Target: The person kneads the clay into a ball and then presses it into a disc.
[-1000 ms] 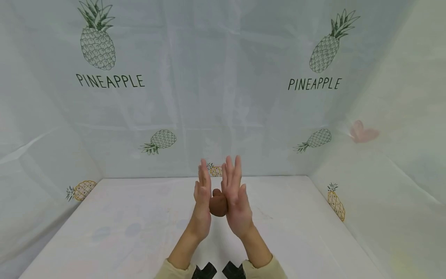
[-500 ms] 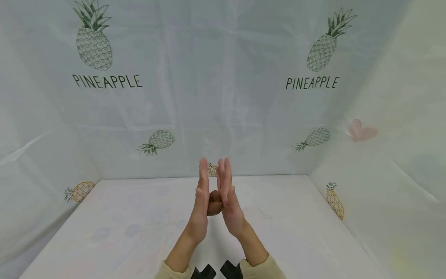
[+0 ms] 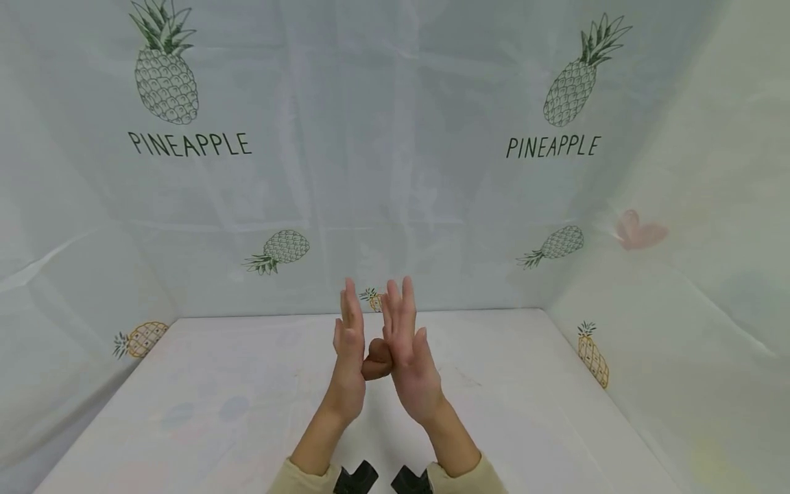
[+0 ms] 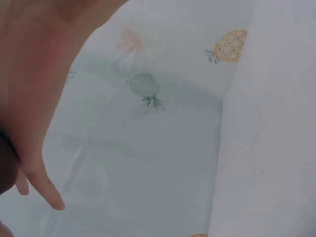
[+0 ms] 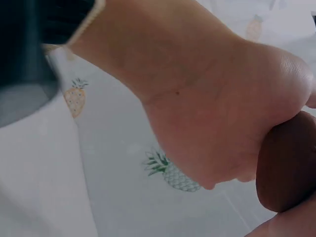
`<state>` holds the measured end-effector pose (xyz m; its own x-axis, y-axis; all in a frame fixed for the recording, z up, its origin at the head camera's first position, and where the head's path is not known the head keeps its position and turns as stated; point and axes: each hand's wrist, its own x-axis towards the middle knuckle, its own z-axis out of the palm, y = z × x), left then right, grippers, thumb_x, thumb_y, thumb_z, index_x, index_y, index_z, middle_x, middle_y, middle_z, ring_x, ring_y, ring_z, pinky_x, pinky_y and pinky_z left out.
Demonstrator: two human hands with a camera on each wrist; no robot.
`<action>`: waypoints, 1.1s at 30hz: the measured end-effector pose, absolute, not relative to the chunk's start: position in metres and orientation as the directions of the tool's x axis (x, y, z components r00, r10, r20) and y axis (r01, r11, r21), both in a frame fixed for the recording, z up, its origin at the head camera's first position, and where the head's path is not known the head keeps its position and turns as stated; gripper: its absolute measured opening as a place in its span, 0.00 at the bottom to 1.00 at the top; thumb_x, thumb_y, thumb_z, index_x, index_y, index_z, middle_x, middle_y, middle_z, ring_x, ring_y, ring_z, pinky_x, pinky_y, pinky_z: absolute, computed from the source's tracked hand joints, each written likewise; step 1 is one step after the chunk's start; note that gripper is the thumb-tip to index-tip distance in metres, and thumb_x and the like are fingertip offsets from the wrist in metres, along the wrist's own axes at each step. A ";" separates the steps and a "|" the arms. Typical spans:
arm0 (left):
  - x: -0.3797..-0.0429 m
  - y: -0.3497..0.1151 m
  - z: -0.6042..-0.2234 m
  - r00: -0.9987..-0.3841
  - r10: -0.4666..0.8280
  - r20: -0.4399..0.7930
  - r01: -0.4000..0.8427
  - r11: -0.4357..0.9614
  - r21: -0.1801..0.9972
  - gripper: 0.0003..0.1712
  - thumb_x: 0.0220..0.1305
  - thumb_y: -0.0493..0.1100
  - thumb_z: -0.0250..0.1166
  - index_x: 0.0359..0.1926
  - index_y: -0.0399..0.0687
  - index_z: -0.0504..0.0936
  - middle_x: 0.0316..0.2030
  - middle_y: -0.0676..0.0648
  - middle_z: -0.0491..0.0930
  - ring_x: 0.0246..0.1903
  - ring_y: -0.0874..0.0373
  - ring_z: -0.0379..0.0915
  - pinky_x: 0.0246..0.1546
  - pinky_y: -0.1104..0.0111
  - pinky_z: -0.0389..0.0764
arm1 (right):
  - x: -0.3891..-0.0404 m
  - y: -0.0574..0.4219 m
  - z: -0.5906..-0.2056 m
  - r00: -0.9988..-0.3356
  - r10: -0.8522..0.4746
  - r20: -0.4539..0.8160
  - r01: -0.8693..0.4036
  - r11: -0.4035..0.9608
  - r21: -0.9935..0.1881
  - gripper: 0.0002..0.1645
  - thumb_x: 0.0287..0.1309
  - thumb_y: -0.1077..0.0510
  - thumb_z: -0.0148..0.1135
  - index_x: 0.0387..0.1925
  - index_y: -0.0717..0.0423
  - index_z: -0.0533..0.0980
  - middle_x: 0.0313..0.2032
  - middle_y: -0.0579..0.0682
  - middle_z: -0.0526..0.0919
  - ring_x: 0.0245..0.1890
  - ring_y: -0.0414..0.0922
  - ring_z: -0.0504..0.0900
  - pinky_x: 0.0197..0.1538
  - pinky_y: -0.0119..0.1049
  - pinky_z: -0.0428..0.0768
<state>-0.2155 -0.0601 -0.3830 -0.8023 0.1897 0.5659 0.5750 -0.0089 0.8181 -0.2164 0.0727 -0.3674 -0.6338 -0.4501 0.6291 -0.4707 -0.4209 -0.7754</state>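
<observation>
A brown lump of clay (image 3: 378, 358) is pressed between the palms above the table, in the head view. It has a larger rounded part and a smaller one, and its sides are hidden against the palms. To its left stands the left hand (image 3: 350, 357), upright with fingers straight. Opposite, the right hand (image 3: 412, 363) touches the lump with its palm, fingers extended upward. The left wrist view catches the clay lump (image 4: 7, 165) only at its left edge. In the right wrist view the clay (image 5: 286, 163) sits between skin surfaces, smooth and rounded.
Beneath the hands lies a white table covering (image 3: 204, 412). White sheeting printed with pineapples (image 3: 364, 185) hangs behind and along both sides. Black wrist mounts (image 3: 356, 477) show near the cream sleeves (image 3: 469, 479) at the bottom.
Both hands and the clay have shifted slightly left overall. The palms came closer together, then parted a little. The lump has turned between them and now looks more slanted.
</observation>
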 end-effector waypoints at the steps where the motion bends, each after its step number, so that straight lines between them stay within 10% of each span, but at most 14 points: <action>1: -0.215 -0.057 -0.384 -0.780 0.215 0.587 0.602 0.002 0.799 0.34 0.81 0.68 0.16 0.83 0.79 0.22 0.68 0.59 0.74 0.68 0.64 0.57 0.78 0.45 0.20 | -0.217 0.075 -0.366 -0.642 -0.434 0.633 -0.471 -0.428 -0.771 0.38 0.78 0.30 0.08 0.82 0.25 0.19 0.84 0.39 0.22 0.84 0.49 0.22 0.78 0.65 0.24; 3: -0.214 -0.050 -0.386 -0.723 0.266 0.638 0.660 -0.008 0.751 0.34 0.83 0.63 0.15 0.84 0.72 0.22 0.29 0.53 0.79 0.42 0.64 0.70 0.73 0.43 0.10 | -0.218 0.080 -0.364 -0.662 -0.401 0.633 -0.461 -0.448 -0.766 0.37 0.78 0.30 0.07 0.82 0.26 0.19 0.84 0.40 0.22 0.84 0.47 0.24 0.78 0.64 0.23; 5: -0.211 -0.044 -0.386 -0.699 0.301 0.649 0.677 -0.015 0.736 0.35 0.83 0.63 0.15 0.84 0.70 0.23 0.29 0.52 0.80 0.49 0.64 0.72 0.72 0.38 0.11 | -0.220 0.085 -0.362 -0.684 -0.370 0.629 -0.457 -0.455 -0.764 0.37 0.78 0.30 0.06 0.82 0.26 0.19 0.84 0.40 0.21 0.84 0.44 0.36 0.82 0.57 0.34; 8: -0.206 -0.035 -0.388 -0.703 0.325 0.632 0.659 -0.035 0.751 0.36 0.83 0.66 0.17 0.85 0.71 0.25 0.81 0.56 0.59 0.79 0.58 0.47 0.70 0.30 0.14 | -0.223 0.093 -0.361 -0.709 -0.339 0.618 -0.438 -0.475 -0.763 0.37 0.76 0.29 0.05 0.81 0.23 0.18 0.83 0.40 0.19 0.83 0.41 0.37 0.45 0.32 0.78; 11: -0.202 -0.031 -0.390 -0.719 0.340 0.605 0.629 -0.050 0.776 0.37 0.82 0.68 0.18 0.85 0.71 0.26 0.84 0.62 0.20 0.82 0.54 0.08 0.68 0.26 0.17 | -0.226 0.097 -0.363 -0.729 -0.318 0.606 -0.436 -0.468 -0.769 0.37 0.76 0.28 0.06 0.81 0.21 0.18 0.83 0.39 0.19 0.83 0.43 0.35 0.14 0.35 0.50; 13: -0.202 -0.030 -0.392 -0.717 0.346 0.605 0.620 -0.080 0.780 0.37 0.82 0.68 0.17 0.85 0.69 0.26 0.84 0.62 0.20 0.82 0.54 0.08 0.69 0.27 0.17 | -0.229 0.097 -0.365 -0.733 -0.320 0.600 -0.438 -0.453 -0.777 0.38 0.77 0.28 0.07 0.81 0.23 0.18 0.83 0.38 0.18 0.83 0.45 0.23 0.15 0.30 0.54; 15: -0.203 -0.031 -0.392 -0.715 0.340 0.611 0.613 -0.116 0.782 0.37 0.82 0.67 0.16 0.85 0.68 0.25 0.84 0.62 0.19 0.82 0.57 0.08 0.70 0.28 0.17 | -0.230 0.094 -0.369 -0.743 -0.336 0.580 -0.438 -0.411 -0.799 0.37 0.77 0.28 0.09 0.81 0.22 0.19 0.83 0.38 0.18 0.83 0.45 0.41 0.15 0.33 0.54; 18: -0.205 -0.035 -0.391 -0.715 0.311 0.627 0.614 -0.150 0.775 0.37 0.81 0.68 0.15 0.84 0.69 0.24 0.83 0.62 0.16 0.82 0.61 0.09 0.71 0.32 0.17 | -0.231 0.087 -0.375 -0.744 -0.370 0.556 -0.447 -0.343 -0.826 0.36 0.79 0.29 0.10 0.82 0.21 0.20 0.83 0.37 0.20 0.83 0.44 0.42 0.48 0.34 0.77; 20: -0.206 -0.039 -0.388 -0.719 0.281 0.635 0.621 -0.150 0.770 0.37 0.81 0.68 0.14 0.84 0.70 0.23 0.83 0.62 0.16 0.82 0.60 0.13 0.73 0.36 0.22 | -0.230 0.082 -0.377 -0.735 -0.399 0.548 -0.455 -0.308 -0.835 0.36 0.79 0.29 0.10 0.82 0.21 0.22 0.84 0.38 0.22 0.84 0.47 0.44 0.78 0.53 0.55; 23: -0.207 -0.045 -0.384 -0.729 0.229 0.645 0.631 -0.139 0.763 0.38 0.80 0.69 0.13 0.84 0.71 0.23 0.83 0.61 0.16 0.80 0.61 0.30 0.74 0.50 0.39 | -0.228 0.075 -0.380 -0.715 -0.443 0.541 -0.461 -0.284 -0.841 0.37 0.79 0.29 0.09 0.83 0.24 0.22 0.84 0.41 0.25 0.85 0.49 0.25 0.78 0.67 0.25; 26: -0.209 -0.053 -0.380 -0.751 0.186 0.633 0.616 -0.148 0.774 0.38 0.78 0.71 0.13 0.83 0.75 0.21 0.83 0.62 0.16 0.48 0.65 0.72 0.36 0.77 0.68 | -0.226 0.069 -0.383 -0.705 -0.491 0.512 -0.427 -0.284 -0.859 0.38 0.79 0.29 0.08 0.83 0.26 0.21 0.85 0.42 0.25 0.85 0.51 0.26 0.79 0.67 0.26; 29: -0.209 -0.059 -0.377 -0.779 0.138 0.612 0.589 -0.173 0.789 0.39 0.77 0.74 0.15 0.83 0.78 0.22 0.82 0.65 0.18 0.14 0.64 0.56 0.11 0.76 0.53 | -0.225 0.065 -0.385 -0.695 -0.534 0.481 -0.381 -0.294 -0.877 0.40 0.78 0.28 0.08 0.83 0.30 0.20 0.84 0.41 0.23 0.85 0.53 0.26 0.80 0.65 0.27; 31: -0.210 -0.062 -0.375 -0.787 0.099 0.608 0.590 -0.164 0.790 0.40 0.77 0.75 0.17 0.83 0.77 0.22 0.82 0.65 0.17 0.22 0.64 0.70 0.15 0.76 0.63 | -0.223 0.062 -0.385 -0.692 -0.556 0.461 -0.358 -0.290 -0.888 0.41 0.78 0.27 0.08 0.83 0.29 0.20 0.84 0.41 0.22 0.84 0.53 0.25 0.80 0.65 0.27; 33: -0.212 -0.064 -0.376 -0.790 0.051 0.612 0.603 -0.124 0.788 0.42 0.77 0.77 0.20 0.83 0.76 0.23 0.82 0.66 0.16 0.63 0.66 0.71 0.55 0.74 0.74 | -0.221 0.060 -0.386 -0.691 -0.570 0.445 -0.345 -0.282 -0.895 0.41 0.77 0.26 0.09 0.83 0.28 0.20 0.84 0.40 0.21 0.84 0.54 0.24 0.80 0.66 0.27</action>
